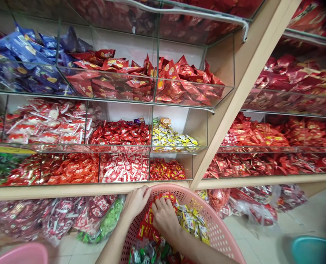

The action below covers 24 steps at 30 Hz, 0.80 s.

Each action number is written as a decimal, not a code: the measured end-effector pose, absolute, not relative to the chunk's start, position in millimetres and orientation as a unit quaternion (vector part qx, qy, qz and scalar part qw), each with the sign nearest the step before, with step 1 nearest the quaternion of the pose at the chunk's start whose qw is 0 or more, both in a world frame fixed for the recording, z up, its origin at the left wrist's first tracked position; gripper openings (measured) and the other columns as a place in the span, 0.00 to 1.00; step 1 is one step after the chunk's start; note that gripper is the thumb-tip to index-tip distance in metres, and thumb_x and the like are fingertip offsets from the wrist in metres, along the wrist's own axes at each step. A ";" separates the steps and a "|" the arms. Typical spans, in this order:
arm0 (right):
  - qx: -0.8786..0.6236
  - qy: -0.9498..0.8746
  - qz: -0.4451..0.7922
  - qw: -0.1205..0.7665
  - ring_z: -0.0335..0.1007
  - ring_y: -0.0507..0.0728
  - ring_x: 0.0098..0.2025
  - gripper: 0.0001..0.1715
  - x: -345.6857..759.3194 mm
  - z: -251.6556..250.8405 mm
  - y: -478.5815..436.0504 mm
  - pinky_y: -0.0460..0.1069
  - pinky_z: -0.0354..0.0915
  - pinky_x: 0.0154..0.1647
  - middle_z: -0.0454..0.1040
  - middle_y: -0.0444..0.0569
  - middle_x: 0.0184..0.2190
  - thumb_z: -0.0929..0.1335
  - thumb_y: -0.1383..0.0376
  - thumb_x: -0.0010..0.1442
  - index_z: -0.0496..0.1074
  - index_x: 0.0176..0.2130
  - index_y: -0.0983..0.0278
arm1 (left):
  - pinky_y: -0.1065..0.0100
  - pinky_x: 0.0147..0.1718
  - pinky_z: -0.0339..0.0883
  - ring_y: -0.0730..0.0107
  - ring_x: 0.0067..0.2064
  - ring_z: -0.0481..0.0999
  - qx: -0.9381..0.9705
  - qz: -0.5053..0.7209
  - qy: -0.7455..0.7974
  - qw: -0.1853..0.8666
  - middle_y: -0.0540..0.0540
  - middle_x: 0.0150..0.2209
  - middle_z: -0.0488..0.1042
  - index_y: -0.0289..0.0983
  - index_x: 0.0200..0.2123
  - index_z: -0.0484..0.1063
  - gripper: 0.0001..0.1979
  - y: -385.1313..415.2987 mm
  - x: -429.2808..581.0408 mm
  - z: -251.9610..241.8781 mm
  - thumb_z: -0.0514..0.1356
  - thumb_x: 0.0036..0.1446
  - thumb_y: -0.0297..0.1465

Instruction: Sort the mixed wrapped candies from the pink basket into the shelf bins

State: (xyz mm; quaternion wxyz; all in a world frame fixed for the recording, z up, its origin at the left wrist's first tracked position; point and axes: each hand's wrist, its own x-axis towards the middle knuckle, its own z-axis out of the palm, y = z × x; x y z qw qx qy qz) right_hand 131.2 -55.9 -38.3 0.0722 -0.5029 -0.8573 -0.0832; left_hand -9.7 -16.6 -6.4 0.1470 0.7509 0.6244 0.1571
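A pink perforated plastic basket (pixel 217 228) stands in front of me at the foot of the shelves. My left hand (pixel 137 201) grips its far left rim. Inside the basket, my right hand (pixel 165 217) reaches down with curled fingers onto red-and-yellow wrapped candies (pixel 145 226); its fingertips are partly hidden among them. To the right of that hand lie yellow-and-white wrapped candies (pixel 191 222). Green and dark wrapped candies (pixel 143 255) fill the near part of the basket.
Glass-fronted bins hold red-and-yellow candies (pixel 167 169), yellow-and-white candies (pixel 174 138) and blue packets (pixel 28 51). A wooden ledge (pixel 69 191) runs along the bottom. Bagged candies (pixel 61 216) sit beneath it. A pink tub (pixel 25 255) and a teal tub (pixel 314 249) stand on the floor.
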 end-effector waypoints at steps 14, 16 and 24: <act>-0.514 -0.851 -0.079 0.074 0.64 0.60 0.37 0.04 129.5 -52.6 -56.5 0.56 0.55 0.40 0.72 0.52 0.32 0.65 0.66 0.55 0.70 0.32 0.65 | 0.70 0.34 0.58 0.63 0.40 0.76 0.755 0.160 0.622 0.136 0.47 0.35 0.77 0.44 0.38 0.71 0.21 -15.8 -9.6 -10.0 0.41 0.63 0.44; -0.523 -0.842 -0.096 0.086 0.64 0.60 0.36 0.04 128.7 -58.5 -53.0 0.55 0.55 0.39 0.72 0.51 0.30 0.65 0.68 0.55 0.70 0.31 0.65 | 0.70 0.34 0.58 0.63 0.40 0.76 0.754 0.159 0.623 0.136 0.46 0.34 0.77 0.44 0.38 0.70 0.21 -15.7 -9.7 -10.2 0.41 0.63 0.44; -0.512 -0.836 -0.145 0.134 0.61 0.59 0.35 0.03 131.9 -68.9 -51.1 0.54 0.54 0.38 0.70 0.49 0.31 0.66 0.71 0.56 0.68 0.32 0.63 | 0.70 0.35 0.59 0.63 0.40 0.76 0.755 0.160 0.621 0.140 0.46 0.36 0.77 0.44 0.39 0.70 0.21 -15.5 -9.8 -10.3 0.41 0.63 0.44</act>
